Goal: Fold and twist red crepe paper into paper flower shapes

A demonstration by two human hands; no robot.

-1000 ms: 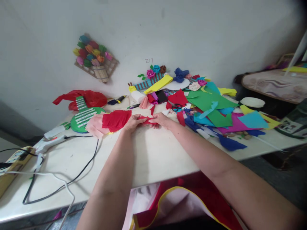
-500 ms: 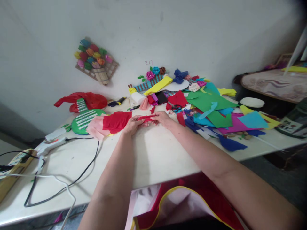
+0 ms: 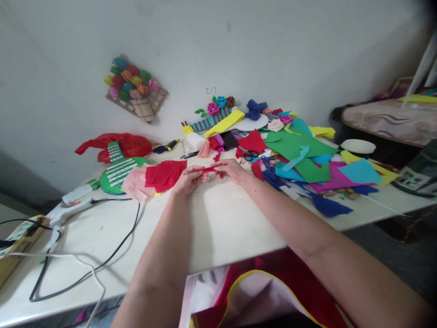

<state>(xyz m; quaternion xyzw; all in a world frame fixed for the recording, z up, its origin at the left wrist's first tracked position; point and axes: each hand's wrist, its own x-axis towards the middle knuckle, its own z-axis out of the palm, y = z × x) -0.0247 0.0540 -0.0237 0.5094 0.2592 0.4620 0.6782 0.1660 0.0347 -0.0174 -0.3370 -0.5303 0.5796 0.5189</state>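
Between my two hands a narrow strip of red crepe paper (image 3: 209, 170) is stretched, just above the table. My left hand (image 3: 189, 179) pinches its left end, fingers closed. The other end is pinched by my right hand (image 3: 229, 170). A larger red crepe sheet (image 3: 166, 175) lies left of my left hand, partly over a peach sheet (image 3: 134, 183). Beyond my right hand are scissors (image 3: 251, 155) with dark handles, resting by a red paper piece (image 3: 256, 140).
A green guitar-shaped craft (image 3: 114, 175) and a red plastic bag (image 3: 128, 145) lie at left. A glue gun (image 3: 73, 212) with a black cord (image 3: 119, 248) is nearer. Green paper (image 3: 293, 145) and other coloured sheets cover the right side. A dark bottle (image 3: 421, 171) stands far right.
The red strip between my fingers now looks narrower, folded or rolled tighter. My hands stay in nearly the same place, and the view has shifted slightly.
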